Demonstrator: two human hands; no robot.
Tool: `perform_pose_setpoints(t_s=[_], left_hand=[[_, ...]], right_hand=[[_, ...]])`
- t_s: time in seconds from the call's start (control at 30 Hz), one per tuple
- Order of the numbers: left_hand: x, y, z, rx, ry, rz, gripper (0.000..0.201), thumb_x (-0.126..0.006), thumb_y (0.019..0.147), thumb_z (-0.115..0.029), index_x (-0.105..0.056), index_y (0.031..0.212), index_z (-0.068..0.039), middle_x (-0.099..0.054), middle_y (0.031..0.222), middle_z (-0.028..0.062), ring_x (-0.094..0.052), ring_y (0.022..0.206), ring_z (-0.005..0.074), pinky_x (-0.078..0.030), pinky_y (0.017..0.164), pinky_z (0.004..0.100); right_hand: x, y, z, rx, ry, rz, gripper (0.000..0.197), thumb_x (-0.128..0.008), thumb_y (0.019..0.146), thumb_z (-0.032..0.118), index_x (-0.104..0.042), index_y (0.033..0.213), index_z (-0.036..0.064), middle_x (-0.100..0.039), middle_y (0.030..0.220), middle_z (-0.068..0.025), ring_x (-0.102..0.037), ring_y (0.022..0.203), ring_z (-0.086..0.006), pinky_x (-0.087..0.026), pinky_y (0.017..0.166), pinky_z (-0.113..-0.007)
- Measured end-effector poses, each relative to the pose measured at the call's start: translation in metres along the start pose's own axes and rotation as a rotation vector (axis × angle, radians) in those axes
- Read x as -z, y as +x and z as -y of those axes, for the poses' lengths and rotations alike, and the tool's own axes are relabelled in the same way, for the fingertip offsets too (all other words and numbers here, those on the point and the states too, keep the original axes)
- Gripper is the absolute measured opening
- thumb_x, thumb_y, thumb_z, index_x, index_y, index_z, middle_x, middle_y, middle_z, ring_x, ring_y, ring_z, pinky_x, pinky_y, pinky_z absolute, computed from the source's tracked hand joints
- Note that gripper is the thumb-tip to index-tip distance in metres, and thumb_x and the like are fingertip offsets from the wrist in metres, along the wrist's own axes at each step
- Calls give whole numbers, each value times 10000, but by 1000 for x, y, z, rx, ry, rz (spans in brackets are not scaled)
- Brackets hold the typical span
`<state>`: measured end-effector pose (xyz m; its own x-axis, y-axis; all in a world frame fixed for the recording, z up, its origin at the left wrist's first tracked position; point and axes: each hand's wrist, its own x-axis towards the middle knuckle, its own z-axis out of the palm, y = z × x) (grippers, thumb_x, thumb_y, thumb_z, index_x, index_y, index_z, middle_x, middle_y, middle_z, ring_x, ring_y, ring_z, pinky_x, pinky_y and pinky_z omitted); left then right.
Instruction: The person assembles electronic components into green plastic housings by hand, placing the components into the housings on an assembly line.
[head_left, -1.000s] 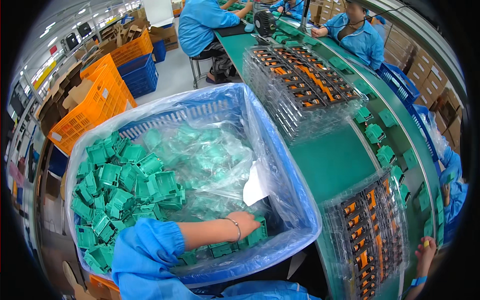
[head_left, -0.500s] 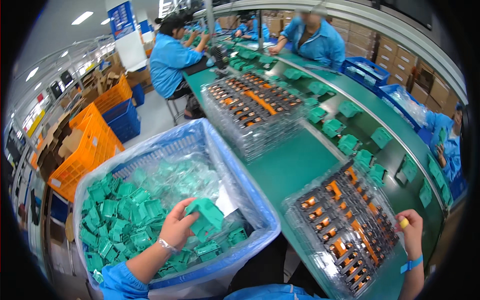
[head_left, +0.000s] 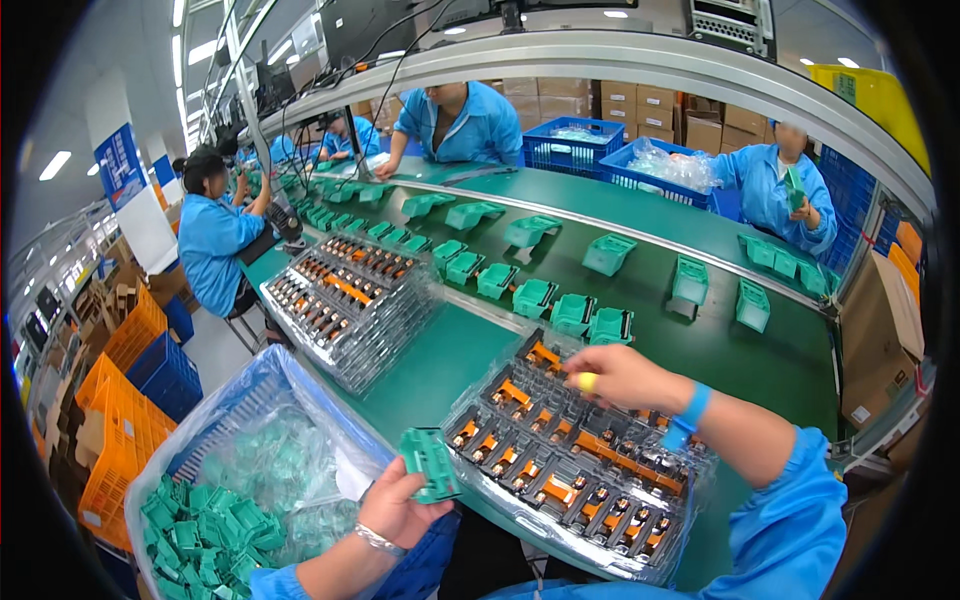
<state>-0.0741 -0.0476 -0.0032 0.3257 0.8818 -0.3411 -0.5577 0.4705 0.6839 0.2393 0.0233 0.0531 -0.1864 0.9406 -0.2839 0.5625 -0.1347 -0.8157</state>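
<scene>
Green housing point(head_left: 430, 465) in left hand point(head_left: 396, 508) has neared the tray point(head_left: 510, 505).

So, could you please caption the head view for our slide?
A green housing in the left hand, the right hand over a clear tray of orange and black parts.

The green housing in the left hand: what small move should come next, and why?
Probably the right hand should lift one of the orange parts from the nearer tray: that hand is over the tray, while the left hand holds the green housing beside it. Whether the right hand grips a part is hard to tell.
</scene>
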Motion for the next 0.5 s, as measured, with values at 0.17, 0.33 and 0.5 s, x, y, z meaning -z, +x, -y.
perform_pose_setpoints(t_s=[0.17,0.33,0.5], left_hand=[[-21,11,11,8,25,13,406,-501,850,-40,-389,1241,-41,-528,1196,139,-545,1082,302,-456,920,488],[-12,16,16,-37,-39,85,397,-504,862,-46,-395,1242,-15,-521,1210,144,-513,1129,291,-406,981,495],[-6,21,20,-60,-30,113,357,-527,874,-62,-430,1211,5,-521,1214,138,-508,1134,283,-385,1006,479]], right_hand=[[-26,82,-14,136,-295,-167,420,-604,818,270,-554,1166,40,-590,1122,-176,-552,1059,-308,-434,882,-402],[-49,109,-7,62,-307,-289,465,-643,781,334,-561,1157,74,-612,1081,-153,-572,1016,-305,-438,854,-402],[-52,113,-15,22,-148,-446,372,-699,742,364,-539,912,74,-623,773,-88,-610,778,-258,-444,660,-370]])
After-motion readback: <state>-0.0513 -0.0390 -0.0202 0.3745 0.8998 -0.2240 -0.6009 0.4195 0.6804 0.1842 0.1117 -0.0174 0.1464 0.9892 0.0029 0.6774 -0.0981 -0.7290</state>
